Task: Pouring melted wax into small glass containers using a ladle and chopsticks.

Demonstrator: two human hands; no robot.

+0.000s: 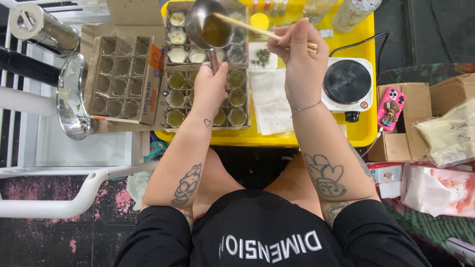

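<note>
The left hand [210, 86] grips the handle of a small steel pot [210, 24] tipped over a cardboard tray of little glass jars [236, 79]. The right hand [297, 59] pinches wooden chopsticks [257, 29] into its amber liquid. This looks like stirring mid-pour; steady tilting over an unfilled jar seems needed on the yellow bench [366, 133].

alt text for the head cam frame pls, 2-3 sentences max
Seen from above, a seated person's left hand holds a small metal saucepan of amber liquid by its handle over a cardboard tray of small glass jars, while the right hand holds wooden chopsticks across the pan. They work on a yellow table beside an electric hotplate.
</note>
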